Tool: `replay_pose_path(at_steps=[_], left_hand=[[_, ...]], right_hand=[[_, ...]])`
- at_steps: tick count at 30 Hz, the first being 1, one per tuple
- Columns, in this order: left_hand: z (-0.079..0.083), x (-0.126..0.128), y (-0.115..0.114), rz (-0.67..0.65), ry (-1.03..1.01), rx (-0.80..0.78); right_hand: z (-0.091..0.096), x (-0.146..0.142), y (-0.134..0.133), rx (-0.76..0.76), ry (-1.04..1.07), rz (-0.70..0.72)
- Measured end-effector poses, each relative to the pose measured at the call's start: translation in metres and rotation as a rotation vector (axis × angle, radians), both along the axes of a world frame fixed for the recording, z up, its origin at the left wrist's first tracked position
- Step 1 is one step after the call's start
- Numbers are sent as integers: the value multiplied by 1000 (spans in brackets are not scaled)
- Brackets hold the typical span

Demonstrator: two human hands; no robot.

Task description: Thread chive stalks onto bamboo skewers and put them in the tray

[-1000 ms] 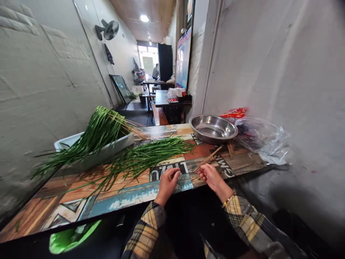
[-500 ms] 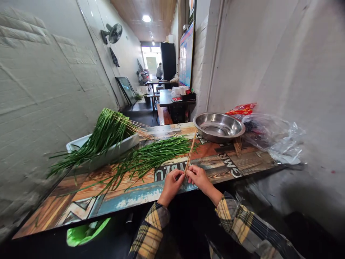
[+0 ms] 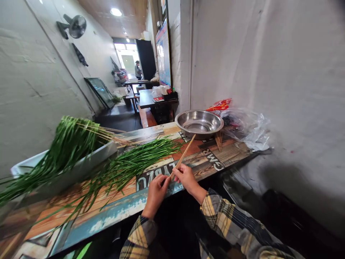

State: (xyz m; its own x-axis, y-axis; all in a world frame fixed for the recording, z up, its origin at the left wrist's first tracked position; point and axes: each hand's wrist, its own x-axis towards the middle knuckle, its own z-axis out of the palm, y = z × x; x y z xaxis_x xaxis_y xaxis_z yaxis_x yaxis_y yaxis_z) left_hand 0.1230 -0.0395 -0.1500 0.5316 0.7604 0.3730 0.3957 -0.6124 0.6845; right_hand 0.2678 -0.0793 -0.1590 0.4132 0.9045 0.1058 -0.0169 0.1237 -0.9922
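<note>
A thin bundle of bamboo skewers [image 3: 186, 151] is held in front of me, its far ends leaning up and right. My left hand [image 3: 156, 192] is closed, thumb and fingers pinching near the skewers' lower end. Closed just above it, my right hand [image 3: 187, 178] grips the same bundle. Beyond my hands a loose pile of long green chives [image 3: 145, 155] lies across the table [image 3: 231, 158]. At the left, more chives [image 3: 67, 144] hang folded over skewers, resting on a white tray [image 3: 106, 156].
A steel basin [image 3: 199, 117] stands at the table's back right, with more bamboo skewers [image 3: 219, 140] beside its near edge. Clear plastic bags [image 3: 250, 126] and a red packet [image 3: 219, 105] lie against the wall. Far down the room stands a person [image 3: 138, 70].
My view has turned right, so the tray, chives and basin sit further left. Both hands keep hold of the skewers, which now lean more to the right.
</note>
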Motion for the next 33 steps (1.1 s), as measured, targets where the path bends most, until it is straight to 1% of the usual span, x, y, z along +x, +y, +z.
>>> replay_pose_path(at_steps=[5, 13, 18, 22, 24, 25, 27, 29, 31, 33], left_hand=[[-1, 0, 2, 23, 7, 35], [-3, 2, -1, 35, 120, 153], [-3, 3, 0, 29, 150, 201], [-4, 3, 2, 12, 182, 241], [-4, 2, 1, 13, 200, 264], [-4, 2, 1, 15, 207, 271], [-5, 2, 0, 23, 206, 271], [-5, 2, 0, 39, 183, 239], [-5, 1, 0, 61, 138, 187], [-4, 1, 0, 83, 84, 136]], right_hand=[[2, -2, 2, -6, -4, -82], [7, -1, -1, -5, -12, -107], [4, -4, -1, 16, 12, -142], [3, -3, 3, 33, 74, -217], [7, 12, 6, 48, 109, -283], [11, 24, 6, 59, 125, -336], [21, 57, 4, 90, 155, -460], [30, 95, -5, 110, 155, -536], [35, 127, -20, 98, 125, -533], [33, 149, -38, 43, 90, -467]])
